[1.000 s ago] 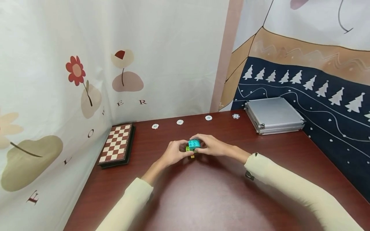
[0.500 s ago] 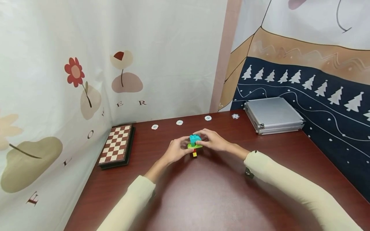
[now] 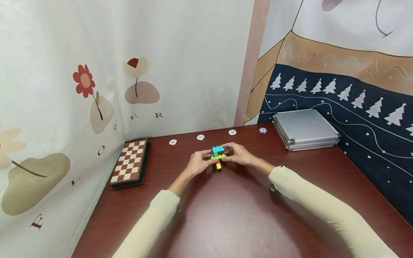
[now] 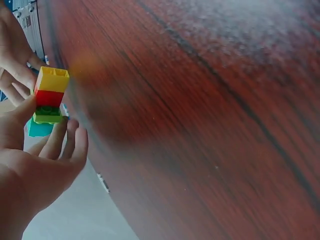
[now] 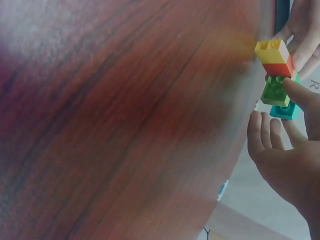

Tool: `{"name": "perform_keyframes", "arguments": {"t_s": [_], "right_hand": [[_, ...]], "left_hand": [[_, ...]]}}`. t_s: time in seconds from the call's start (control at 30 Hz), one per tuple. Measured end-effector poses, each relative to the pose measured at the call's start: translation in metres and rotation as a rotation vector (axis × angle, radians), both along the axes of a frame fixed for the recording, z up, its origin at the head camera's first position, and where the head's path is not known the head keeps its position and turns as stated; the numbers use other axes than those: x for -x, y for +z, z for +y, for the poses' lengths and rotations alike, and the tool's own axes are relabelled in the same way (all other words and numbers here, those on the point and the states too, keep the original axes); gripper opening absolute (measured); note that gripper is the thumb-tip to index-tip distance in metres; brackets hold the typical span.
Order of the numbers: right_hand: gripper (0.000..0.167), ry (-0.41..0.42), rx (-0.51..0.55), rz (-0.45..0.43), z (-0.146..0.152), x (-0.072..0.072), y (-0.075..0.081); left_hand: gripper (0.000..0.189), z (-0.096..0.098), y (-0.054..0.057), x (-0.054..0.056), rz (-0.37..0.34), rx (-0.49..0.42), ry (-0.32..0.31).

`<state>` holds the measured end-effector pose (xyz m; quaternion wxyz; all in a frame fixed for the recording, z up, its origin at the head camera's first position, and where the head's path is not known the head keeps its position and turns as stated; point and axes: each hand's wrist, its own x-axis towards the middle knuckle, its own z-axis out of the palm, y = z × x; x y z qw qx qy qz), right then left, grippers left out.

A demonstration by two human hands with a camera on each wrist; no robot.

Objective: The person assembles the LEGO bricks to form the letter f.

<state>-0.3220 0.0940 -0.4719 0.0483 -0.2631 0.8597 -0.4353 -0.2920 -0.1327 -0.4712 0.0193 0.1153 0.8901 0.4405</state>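
Between my two hands is a small stack of toy building blocks. A turquoise curved block [image 3: 218,149] tops it, above a lime green plate [image 3: 218,157]. Below the plate come a red block [image 4: 49,98] and a yellow block [image 4: 54,79] at the lower end. My left hand [image 3: 198,162] pinches the stack from the left, thumb and fingers at the green plate. From the right, my right hand [image 3: 240,154] grips it, its thumb [image 5: 296,92] on the green plate in the right wrist view. The stack is held above the brown table [image 3: 226,215].
A checkered chessboard box [image 3: 130,161] lies at the left of the table. Several round chips [image 3: 200,137] form a row along the back edge. A silver case [image 3: 304,125] sits at the back right. Printed curtains [image 3: 193,71] stand behind the table.
The stack has risen and tilted back, so the green plate and the red and yellow blocks below show more. Both hands moved slightly with it, and the right thumb has shifted down to the plate.
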Motion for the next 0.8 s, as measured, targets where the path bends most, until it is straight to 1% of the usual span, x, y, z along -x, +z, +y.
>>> {"name": "perform_keyframes", "arguments": {"t_s": [0.07, 0.17, 0.27, 0.5, 0.67, 0.8], "right_hand": [[0.053, -0.015, -0.044, 0.023, 0.000, 0.002, -0.001], [0.051, -0.022, -0.080, 0.027, 0.001, 0.004, -0.002], [0.050, -0.025, -0.090, 0.006, 0.001, 0.003, -0.002], [0.049, -0.044, -0.105, -0.025, 0.001, 0.004, -0.006], [0.049, -0.049, -0.102, -0.037, 0.000, 0.003, -0.009], [0.048, -0.042, -0.094, -0.029, 0.000, 0.002, -0.011]], "left_hand": [[0.050, 0.000, -0.001, 0.002, 0.004, 0.020, 0.010], [0.045, 0.001, -0.001, 0.004, 0.007, 0.054, 0.019], [0.042, 0.002, -0.001, 0.005, 0.004, 0.075, 0.015], [0.042, 0.003, -0.001, 0.006, -0.030, 0.100, 0.011], [0.040, 0.002, -0.004, 0.005, -0.017, 0.114, 0.013], [0.039, 0.000, -0.006, 0.005, -0.013, 0.122, 0.014]]}}
